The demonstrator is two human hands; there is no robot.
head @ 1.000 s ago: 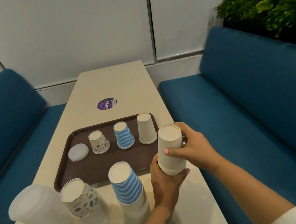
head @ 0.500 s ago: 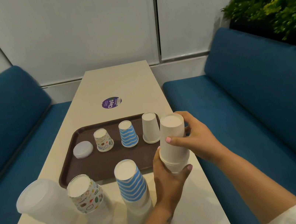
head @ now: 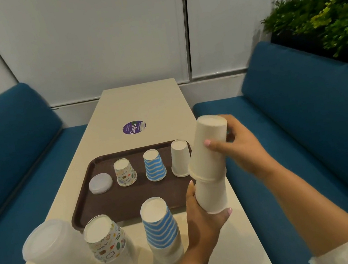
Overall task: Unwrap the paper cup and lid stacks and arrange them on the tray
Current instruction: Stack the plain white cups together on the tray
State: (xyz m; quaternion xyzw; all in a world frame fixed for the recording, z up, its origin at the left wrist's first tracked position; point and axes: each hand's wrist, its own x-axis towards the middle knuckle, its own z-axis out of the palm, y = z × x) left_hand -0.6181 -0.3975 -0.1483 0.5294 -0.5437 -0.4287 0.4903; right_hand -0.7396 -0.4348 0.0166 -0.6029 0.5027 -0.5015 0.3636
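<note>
Pulling top white cup off white stack.
Right hand fingers curled round cup; left hand gripping stack beside brown tray.

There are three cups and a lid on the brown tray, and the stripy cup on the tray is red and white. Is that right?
Not quite. The head view shows the stripy cup on the brown tray is blue and white, not red. The rest is right: three cups and a lid sit on the tray.
</note>
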